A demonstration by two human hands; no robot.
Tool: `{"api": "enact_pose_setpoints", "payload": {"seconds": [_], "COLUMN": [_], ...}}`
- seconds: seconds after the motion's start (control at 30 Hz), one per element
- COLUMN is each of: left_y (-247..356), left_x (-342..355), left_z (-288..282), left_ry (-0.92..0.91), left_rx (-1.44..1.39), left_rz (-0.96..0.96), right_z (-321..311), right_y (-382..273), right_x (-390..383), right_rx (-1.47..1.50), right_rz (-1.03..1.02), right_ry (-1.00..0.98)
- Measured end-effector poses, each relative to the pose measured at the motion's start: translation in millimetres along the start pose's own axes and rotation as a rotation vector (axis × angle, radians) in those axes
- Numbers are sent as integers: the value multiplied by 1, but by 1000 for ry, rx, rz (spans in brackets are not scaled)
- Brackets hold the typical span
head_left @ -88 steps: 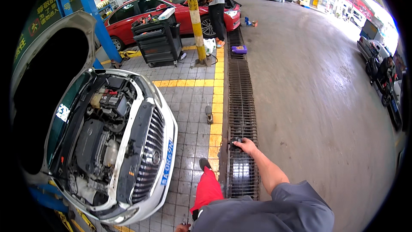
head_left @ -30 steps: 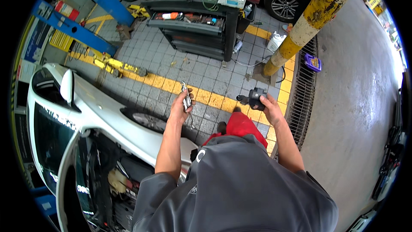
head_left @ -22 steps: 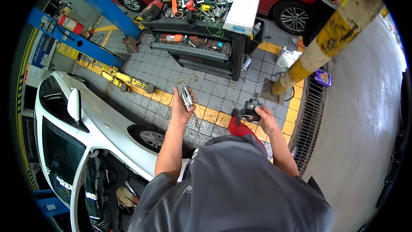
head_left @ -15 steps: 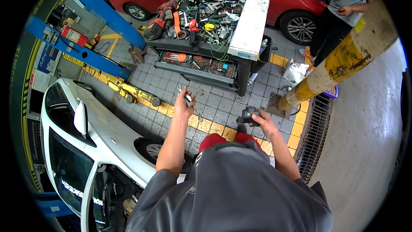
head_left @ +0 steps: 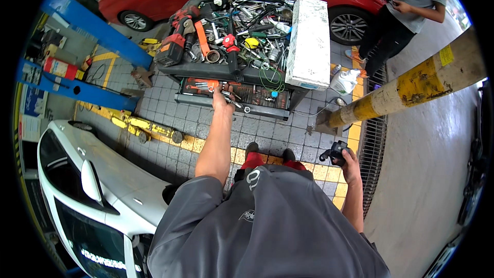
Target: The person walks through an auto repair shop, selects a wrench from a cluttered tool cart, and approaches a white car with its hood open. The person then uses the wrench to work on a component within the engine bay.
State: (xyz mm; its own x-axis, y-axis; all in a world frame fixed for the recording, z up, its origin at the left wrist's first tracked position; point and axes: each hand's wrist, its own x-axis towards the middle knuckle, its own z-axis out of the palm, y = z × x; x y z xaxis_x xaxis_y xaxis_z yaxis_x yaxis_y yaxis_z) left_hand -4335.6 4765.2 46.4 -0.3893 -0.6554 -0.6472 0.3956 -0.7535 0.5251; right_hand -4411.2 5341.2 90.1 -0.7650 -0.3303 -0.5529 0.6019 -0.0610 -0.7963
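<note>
My left hand (head_left: 220, 99) reaches out over the open drawer (head_left: 180, 98) of the tool cart, its fingers closed on a wrench (head_left: 246, 109) whose shiny ring end sticks out past the drawer's front edge. Beneath and around it in the drawer lie orange-handled tools (head_left: 200, 86) and rows of small sockets or bits. Off to the right, away from the cart, my right hand (head_left: 352, 169) grips a black boxy part (head_left: 337, 153) with a short arm jutting from its left side. I cannot make out its exact kind.
Loose tools (head_left: 257, 18), a cordless power tool (head_left: 177, 41) and a long white box (head_left: 310, 41) cover the cart top. A yellow-banded post (head_left: 406, 92) leans at right, beside a white jug (head_left: 345, 81). Cars stand left and behind; another person (head_left: 406, 10) stands far right.
I am closer to the cart. My left hand has moved forward with the wrench, from above the floor to the drawer. My right hand has swung right and lower, still holding the black part.
</note>
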Motion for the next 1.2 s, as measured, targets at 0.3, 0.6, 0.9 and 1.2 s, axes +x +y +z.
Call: {"api": "enact_pose_setpoints", "payload": {"seconds": [0.3,0.6,0.9,1.2], "left_y": [16,34,35,-76], "left_x": [32,47,-15,-227], "left_z": [-16,-33,-61,-44], "left_ry": [-88,-196,-418,-1320], "left_rx": [-34,-179,387,1242], "left_rz": [-145,-263,-274,-304], "right_z": [101,169,178,119], "right_y": [57,87,68,70], "right_x": [-58,-86,-113,-203], "right_rx": [-23,-52,-69,-80], "right_rz": [67,139,20,-193], "right_ry": [114,161,273,227]}}
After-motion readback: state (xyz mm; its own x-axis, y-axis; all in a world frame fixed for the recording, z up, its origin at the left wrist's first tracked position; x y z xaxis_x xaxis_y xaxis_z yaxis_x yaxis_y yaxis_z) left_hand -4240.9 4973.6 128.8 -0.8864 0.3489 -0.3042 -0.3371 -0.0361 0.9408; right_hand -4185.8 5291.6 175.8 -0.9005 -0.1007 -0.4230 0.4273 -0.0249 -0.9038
